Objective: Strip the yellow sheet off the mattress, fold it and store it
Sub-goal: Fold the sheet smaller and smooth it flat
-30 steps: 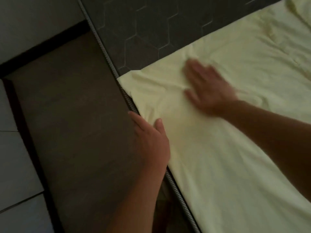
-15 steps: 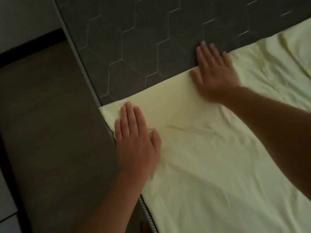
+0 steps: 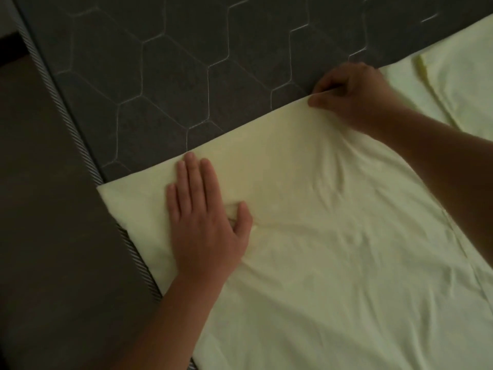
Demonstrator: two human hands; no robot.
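Now left hand (image 3: 205, 228) flat on yellow sheet (image 3: 346, 263); right hand (image 3: 354, 97) fingers (image 3: 330, 81) pinch its edge; bare mattress (image 3: 160, 76) beyond.

Creased yellow sheet (image 3: 333, 249) flat on mattress (image 3: 186, 76)

Views: one, worn on the person's head.
Direction: forward and steeply down onto the mattress (image 3: 165, 84) and the yellow sheet (image 3: 346, 263).
Nearness: close, at arm's reach. The left hand (image 3: 205, 225) sits left of centre and the right hand (image 3: 354, 94) upper right, with the forearms entering from the bottom and right edges.
Framing: skewed, so the mattress's corded edge (image 3: 80, 140) runs diagonally from top left towards bottom centre, with the floor (image 3: 48, 236) filling the left side.
Picture: wide-angle, dim, slightly soft.
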